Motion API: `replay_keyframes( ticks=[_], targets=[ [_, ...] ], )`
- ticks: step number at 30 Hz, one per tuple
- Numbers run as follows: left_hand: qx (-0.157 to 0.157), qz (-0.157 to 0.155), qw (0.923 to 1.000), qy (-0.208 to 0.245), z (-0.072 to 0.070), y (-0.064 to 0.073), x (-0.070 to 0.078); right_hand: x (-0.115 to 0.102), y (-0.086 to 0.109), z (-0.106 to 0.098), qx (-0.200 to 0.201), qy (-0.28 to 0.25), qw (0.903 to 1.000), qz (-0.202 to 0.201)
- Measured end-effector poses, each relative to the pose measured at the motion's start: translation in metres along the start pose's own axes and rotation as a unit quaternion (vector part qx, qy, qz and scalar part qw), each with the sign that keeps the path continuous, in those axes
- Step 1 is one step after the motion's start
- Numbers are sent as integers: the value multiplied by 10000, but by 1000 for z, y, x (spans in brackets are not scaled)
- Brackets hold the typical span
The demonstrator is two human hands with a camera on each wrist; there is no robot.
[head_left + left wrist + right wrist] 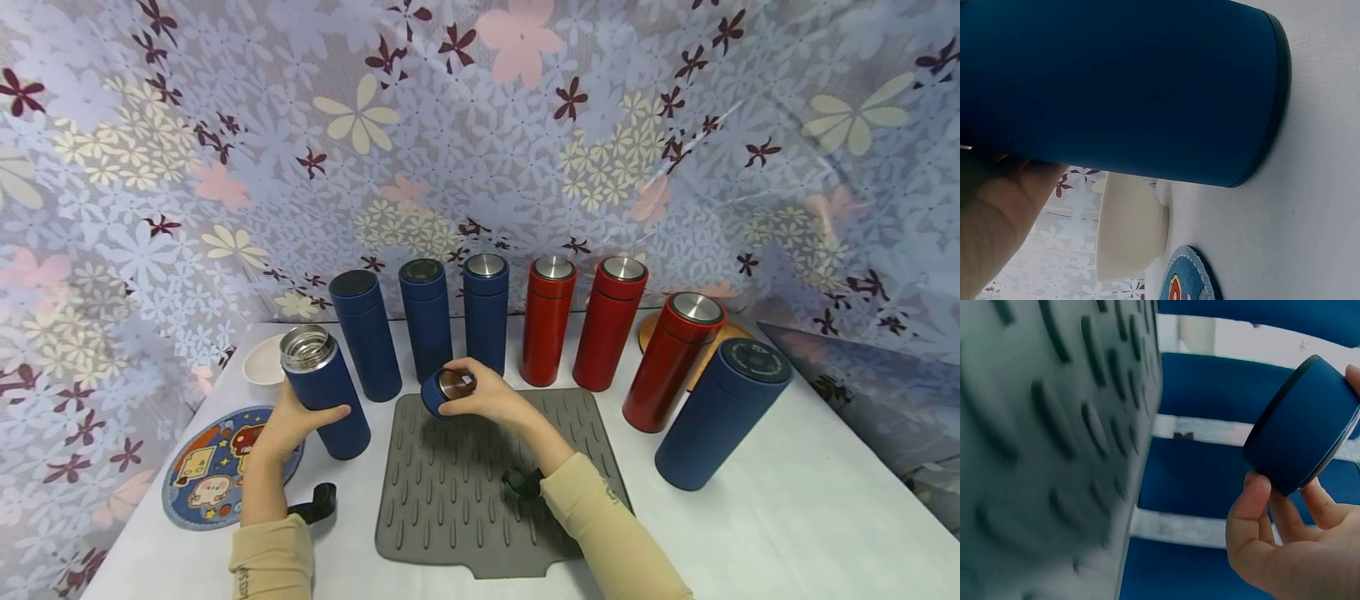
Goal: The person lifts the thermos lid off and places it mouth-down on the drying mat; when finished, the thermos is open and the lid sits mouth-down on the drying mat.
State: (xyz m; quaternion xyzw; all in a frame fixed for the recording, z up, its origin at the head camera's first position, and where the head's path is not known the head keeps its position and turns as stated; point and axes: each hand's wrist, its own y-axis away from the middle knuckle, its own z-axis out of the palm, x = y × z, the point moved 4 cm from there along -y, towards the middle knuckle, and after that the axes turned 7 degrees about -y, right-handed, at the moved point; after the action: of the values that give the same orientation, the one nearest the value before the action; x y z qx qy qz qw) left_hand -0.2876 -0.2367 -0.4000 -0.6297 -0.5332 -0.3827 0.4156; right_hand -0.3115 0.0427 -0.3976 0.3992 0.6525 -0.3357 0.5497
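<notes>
While the left hand (pixel 298 421) holds a lidless blue bottle (pixel 326 387) at the left of the frame, the right hand (pixel 489 396) holds a small blue lid (pixel 431 396) up near the middle. The left thumb goes across the front of the bottle and the fingers go behind, maybe so it will not tip. I cannot tell if its bottom touches the table (pixel 810 500). The right thumb and fingers pinch the tilted lid by its sides, above a gray mat (pixel 420 525), perhaps because it is small and easy to grip that way. Three blue bottles (pixel 426 325) and three red bottles (pixel 609 329) stand behind, likely to leave room in front. All are smooth, tall tubes. The lidless one has a shiny, ringed metal neck (pixel 309 352). The mat looks rubbery, with long little bumps.
</notes>
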Motion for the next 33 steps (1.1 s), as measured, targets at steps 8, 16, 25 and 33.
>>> replay_keyframes(
  ticks=[8,16,25,33],
  targets=[
    [-13,2,10000,-51,-1,2,1,6,-19,22,-136,626,9979,-96],
    [18,-74,9999,-119,-2,3,1,16,-35,40,-177,1346,9906,-143],
    [-13,-56,9999,-157,1,4,3,20,-36,47,-81,2237,9746,-42],
    [-18,-23,9999,-136,1,2,3,20,-40,49,-206,2416,9702,3]
  ],
)
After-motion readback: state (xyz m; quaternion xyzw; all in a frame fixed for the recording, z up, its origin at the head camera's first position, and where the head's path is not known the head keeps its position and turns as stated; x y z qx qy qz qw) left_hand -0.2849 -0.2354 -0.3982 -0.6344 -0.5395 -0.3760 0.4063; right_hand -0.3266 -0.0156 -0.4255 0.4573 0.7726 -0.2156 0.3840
